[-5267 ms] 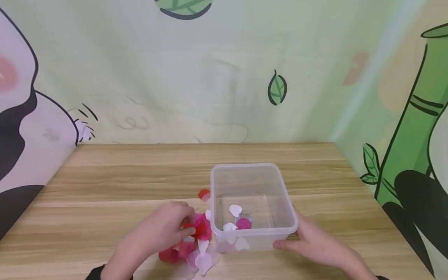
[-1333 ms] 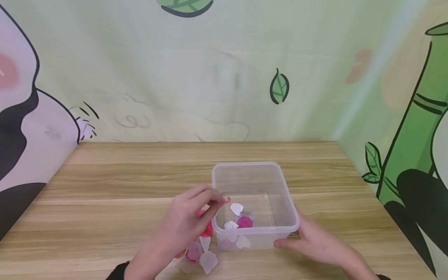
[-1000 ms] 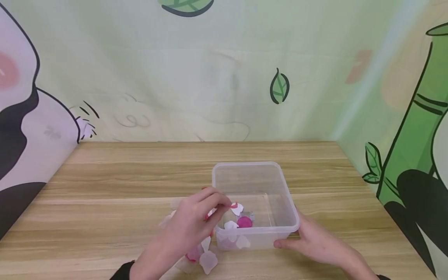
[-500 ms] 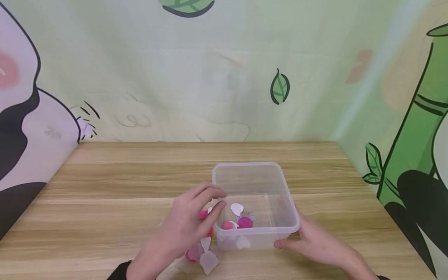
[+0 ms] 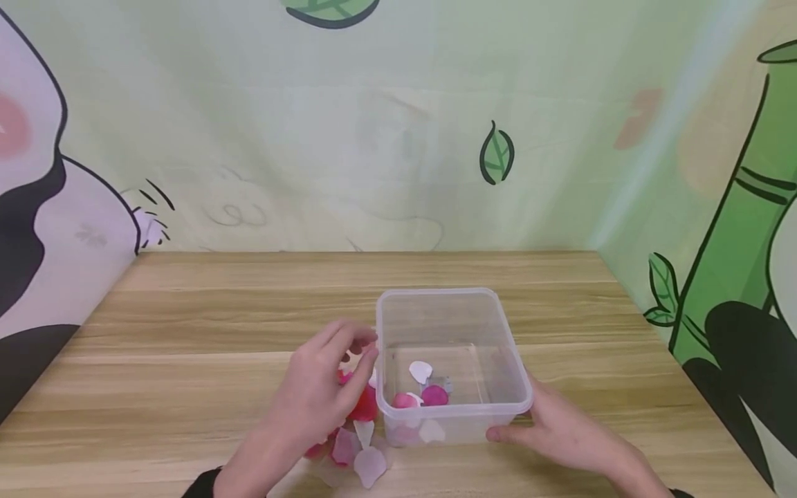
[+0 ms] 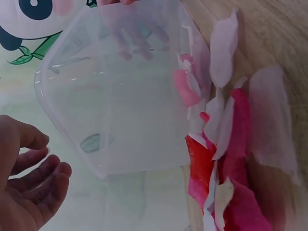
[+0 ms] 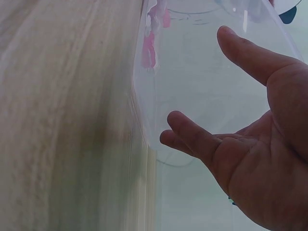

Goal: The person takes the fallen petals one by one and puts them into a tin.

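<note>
A clear plastic box [image 5: 457, 415] stands on the wooden table, holding a few petals: a white petal [image 5: 420, 372], a magenta petal [image 5: 435, 395] and a pink petal [image 5: 405, 400]. Just left of its rim is my left hand [image 5: 317, 380], held above the loose petals with thumb and fingers apart and nothing between them; the left wrist view shows the same gap. My right hand [image 5: 560, 422] rests against the box's right front corner, thumb at the front, fingers fairly straight and spread in the right wrist view. The box wall partly hides those fingers in the head view.
Left of the box lies a loose pile of petals, among them a red petal [image 5: 364, 404] and a pale petal [image 5: 370, 467]; my left hand covers part of it. A printed cloth backdrop [image 5: 280, 138] rises behind the table's far edge [image 5: 249, 253].
My left hand carried a pink petal over the box and let it drop inside, then drew back left past the rim. My right hand stays at the box corner.
</note>
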### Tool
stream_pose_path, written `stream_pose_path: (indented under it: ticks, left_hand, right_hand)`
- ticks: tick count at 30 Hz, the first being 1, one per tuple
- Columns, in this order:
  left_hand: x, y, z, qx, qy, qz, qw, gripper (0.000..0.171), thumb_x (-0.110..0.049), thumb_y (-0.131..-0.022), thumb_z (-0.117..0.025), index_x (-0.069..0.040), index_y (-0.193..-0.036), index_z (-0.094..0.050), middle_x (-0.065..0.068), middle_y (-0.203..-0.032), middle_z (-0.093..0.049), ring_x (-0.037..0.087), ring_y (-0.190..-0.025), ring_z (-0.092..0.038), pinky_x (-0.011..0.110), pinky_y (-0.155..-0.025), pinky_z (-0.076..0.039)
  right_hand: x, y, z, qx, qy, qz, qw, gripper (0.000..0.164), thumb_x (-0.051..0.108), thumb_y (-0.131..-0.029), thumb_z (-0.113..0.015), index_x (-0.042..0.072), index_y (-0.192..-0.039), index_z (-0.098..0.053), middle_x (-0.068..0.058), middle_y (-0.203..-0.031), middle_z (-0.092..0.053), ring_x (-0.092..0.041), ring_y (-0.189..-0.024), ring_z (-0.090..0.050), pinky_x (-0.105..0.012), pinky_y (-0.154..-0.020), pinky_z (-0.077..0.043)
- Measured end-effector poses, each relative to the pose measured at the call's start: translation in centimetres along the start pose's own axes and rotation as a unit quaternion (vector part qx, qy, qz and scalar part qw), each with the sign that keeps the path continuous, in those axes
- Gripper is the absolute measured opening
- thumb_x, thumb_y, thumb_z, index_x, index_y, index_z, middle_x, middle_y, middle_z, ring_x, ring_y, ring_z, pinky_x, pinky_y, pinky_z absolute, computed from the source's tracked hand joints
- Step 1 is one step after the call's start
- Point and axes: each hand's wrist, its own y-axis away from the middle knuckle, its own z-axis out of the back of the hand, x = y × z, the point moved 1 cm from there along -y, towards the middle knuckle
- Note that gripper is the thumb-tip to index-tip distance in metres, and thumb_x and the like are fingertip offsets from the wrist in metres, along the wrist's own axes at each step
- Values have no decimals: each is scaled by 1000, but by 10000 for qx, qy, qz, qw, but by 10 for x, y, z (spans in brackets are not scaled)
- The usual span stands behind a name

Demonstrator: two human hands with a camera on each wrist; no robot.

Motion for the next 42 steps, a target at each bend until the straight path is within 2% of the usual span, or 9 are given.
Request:
stream_pose_path:
  ticks: [7, 13, 18, 25, 30, 34, 36, 40, 42]
  left_hand:
    - [7, 7, 1, 402, -298, 632, 9967, 20, -2, -87, -79, -7, -103, -69, -2, -96, -65, 14, -82, -62, 28, -70, -59]
    - [10, 14, 1, 1137, -566, 1018, 9867, 18, 0, -85, -78, -9, -96, -68, -2, -91, -62, 15, -74, -60, 25, -68, -57]
    - [10, 17, 1, 2052, -475, 1162, 9706, 16, -2, -86, -79, -11, -90, -67, -6, -84, -57, 11, -70, -56, 23, -64, -53]
    - [10, 21, 0, 3018, -288, 908, 9486, 25, -4, -83, -83, -17, -78, -61, -6, -77, -52, 8, -70, -49, 24, -61, -48]
    - [11, 25, -2, 3604, 70, 1262, 9242, 30, -1, -84, -78, -19, -71, -58, -10, -67, -50, 6, -61, -47, 23, -52, -45]
    - [10, 27, -6, 3852, 295, 1407, 9116, 29, 4, -80, -77, -17, -69, -60, -10, -64, -48, 7, -59, -44, 23, -50, -43]
    - [10, 29, -8, 3891, 309, 1381, 9103, 30, 3, -79, -79, -17, -69, -60, -11, -62, -47, 7, -60, -43, 23, -51, -42]
    - [9, 34, -11, 3888, 223, 1181, 9135, 32, -6, -79, -85, -19, -67, -58, -13, -60, -47, 5, -59, -40, 22, -52, -39]
    - [9, 36, -13, 3926, 198, 1204, 9116, 33, -10, -78, -87, -20, -66, -58, -14, -60, -47, 5, -59, -41, 22, -52, -40]
  right_hand:
    - [0, 0, 0, 54, -102, -13, 9999, 83, 33, -91, -80, 13, -156, -31, -4, -128, -65, -18, -114, -63, -36, -96, -52]
    - [0, 0, 0, 76, -146, -63, 9998, 83, 33, -91, -79, 14, -156, -31, -4, -129, -65, -19, -115, -63, -36, -96, -52]
    - [0, 0, 0, 75, -152, 0, 9999, 80, 32, -92, -79, 16, -155, -32, -4, -128, -65, -19, -115, -63, -37, -96, -52]
    - [0, 1, 0, 54, -84, -12, 9999, 80, 31, -92, -79, 13, -155, -33, -5, -128, -65, -20, -115, -63, -37, -97, -52]
    - [0, 0, 0, 42, -59, -48, 10000, 81, 32, -91, -80, 15, -155, -32, -5, -128, -65, -20, -115, -63, -37, -97, -51]
    - [0, 0, -1, 44, -75, 1, 10000, 82, 32, -91, -80, 13, -155, -31, -6, -128, -65, -20, -115, -63, -38, -97, -52]
    - [0, 0, 0, 44, -83, 2, 10000, 82, 31, -91, -80, 14, -155, -32, -6, -128, -65, -22, -116, -63, -38, -97, -52]
    - [0, -1, 0, 46, -99, -41, 9999, 80, 28, -91, -80, 16, -154, -33, -5, -129, -65, -25, -117, -63, -38, -98, -51]
    - [0, -1, 0, 57, -112, -66, 9999, 79, 28, -91, -80, 16, -154, -33, -5, -130, -64, -26, -118, -63, -38, -98, -50]
